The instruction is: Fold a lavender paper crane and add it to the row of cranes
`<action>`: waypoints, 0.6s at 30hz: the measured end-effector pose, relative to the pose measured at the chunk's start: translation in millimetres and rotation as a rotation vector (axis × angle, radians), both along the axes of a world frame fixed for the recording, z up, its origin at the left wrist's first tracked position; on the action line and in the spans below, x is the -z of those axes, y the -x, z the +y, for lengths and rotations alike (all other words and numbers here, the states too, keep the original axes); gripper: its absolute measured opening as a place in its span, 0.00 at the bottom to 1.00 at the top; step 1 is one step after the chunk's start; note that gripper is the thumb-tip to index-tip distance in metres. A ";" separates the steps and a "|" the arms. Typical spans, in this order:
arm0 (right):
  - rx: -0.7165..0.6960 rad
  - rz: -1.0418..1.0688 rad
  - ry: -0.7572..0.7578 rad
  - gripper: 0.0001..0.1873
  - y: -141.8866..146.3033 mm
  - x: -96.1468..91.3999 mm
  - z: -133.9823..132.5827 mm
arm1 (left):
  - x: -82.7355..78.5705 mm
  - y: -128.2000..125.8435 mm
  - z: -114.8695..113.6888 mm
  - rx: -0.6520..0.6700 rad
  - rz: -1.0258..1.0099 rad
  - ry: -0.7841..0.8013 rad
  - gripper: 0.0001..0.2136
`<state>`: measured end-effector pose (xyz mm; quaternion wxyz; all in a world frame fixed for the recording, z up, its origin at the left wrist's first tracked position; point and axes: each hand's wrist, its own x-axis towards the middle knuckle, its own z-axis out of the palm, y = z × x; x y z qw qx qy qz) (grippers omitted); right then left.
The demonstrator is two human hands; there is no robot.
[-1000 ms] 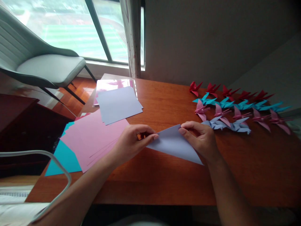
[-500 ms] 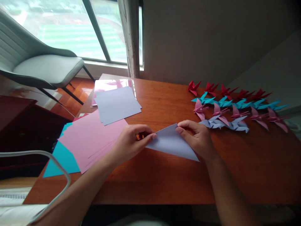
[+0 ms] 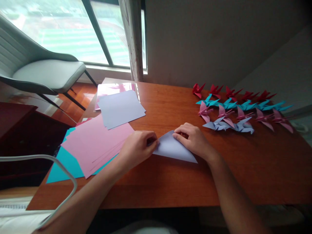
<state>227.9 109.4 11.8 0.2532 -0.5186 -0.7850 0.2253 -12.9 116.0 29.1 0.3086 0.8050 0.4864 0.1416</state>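
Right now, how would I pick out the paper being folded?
Look at the wooden table, at its near middle between the two hands. The lavender triangle lies flat there, pinched by the left hand and pressed by the right hand. Unlike the square sheets, it is folded.

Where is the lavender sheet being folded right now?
In the head view, the lavender folded sheet lies on the table near its front middle, pinned between the left hand and right hand, right of the pink paper stack.
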 end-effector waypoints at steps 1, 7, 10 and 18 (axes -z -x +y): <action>-0.011 -0.009 -0.012 0.06 -0.3 1.5 1.2 | 0.5 -0.4 -0.1 -0.005 0.018 0.004 0.10; -0.059 -0.091 -0.018 0.05 -0.4 8.7 6.3 | 1.5 -2.1 -0.2 -0.050 0.119 0.018 0.11; -0.078 -0.111 -0.027 0.06 -0.4 10.5 7.7 | 0.4 -3.9 0.6 -0.057 0.146 0.024 0.11; -0.059 -0.004 -0.065 0.06 -3.4 4.2 7.2 | -0.8 -4.2 6.7 -0.043 0.139 0.050 0.12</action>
